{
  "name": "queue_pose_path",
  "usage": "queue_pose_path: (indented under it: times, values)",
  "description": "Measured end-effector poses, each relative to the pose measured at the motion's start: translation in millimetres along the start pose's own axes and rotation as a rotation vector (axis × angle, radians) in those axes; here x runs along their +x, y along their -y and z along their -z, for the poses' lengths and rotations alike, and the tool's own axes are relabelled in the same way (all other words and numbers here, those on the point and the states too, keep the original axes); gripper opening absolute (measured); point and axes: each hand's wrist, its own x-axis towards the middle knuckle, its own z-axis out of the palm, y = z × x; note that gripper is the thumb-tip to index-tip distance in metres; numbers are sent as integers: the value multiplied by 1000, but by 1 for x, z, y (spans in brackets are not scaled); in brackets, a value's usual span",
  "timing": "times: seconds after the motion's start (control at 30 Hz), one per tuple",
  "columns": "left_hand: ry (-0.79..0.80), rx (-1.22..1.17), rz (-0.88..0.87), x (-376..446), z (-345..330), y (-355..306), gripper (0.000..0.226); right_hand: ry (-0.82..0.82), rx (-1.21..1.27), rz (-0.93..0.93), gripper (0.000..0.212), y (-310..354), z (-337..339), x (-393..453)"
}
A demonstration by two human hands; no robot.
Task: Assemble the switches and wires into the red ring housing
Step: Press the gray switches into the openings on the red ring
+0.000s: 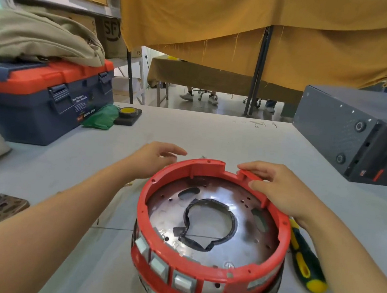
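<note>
The red ring housing (212, 232) sits near the front edge of the desk (212, 136), open side up, with a metal plate (246, 226) inside it and a row of pale rectangular switches (183, 282) showing along its near wall. The right hand (278, 191) rests on the far right rim, thumb and fingertips pinching a raised red tab there — likely to steady the ring or turn it. The left hand (155, 159) hovers just beyond the far left rim, fingers loosely spread and its grip holding nothing. No loose wires can be made out. A yellow and green screwdriver (305, 258) lies just right of the ring, within easy reach. A toolbox (44, 97) stands far left, a dark metal box (356, 132) far right — the desk between and behind them leaves room to turn the ring.
</note>
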Motion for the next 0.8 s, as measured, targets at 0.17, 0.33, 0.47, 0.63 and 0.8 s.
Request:
queue_pose_path:
  times: [0.17, 0.33, 0.47, 0.63, 0.8]
  values:
    - [188, 197, -171, 32, -14, 4, 49, 12, 42, -1, 41, -3, 0, 1]
    - [259, 296, -233, 55, -31, -3, 43, 2, 43, -8, 41, -4, -1, 2]
    - [76, 154, -199, 51, -37, 4, 18, -5, -6, -4, 38, -2, -1, 1]
    - [-47, 80, -174, 43, -34, 7, 9, -43, -86, -22, 32, 2, 2, -3]
    - [-125, -156, -134, 27, -18, -2, 31, -28, -88, -39, 19, 7, 6, -13]
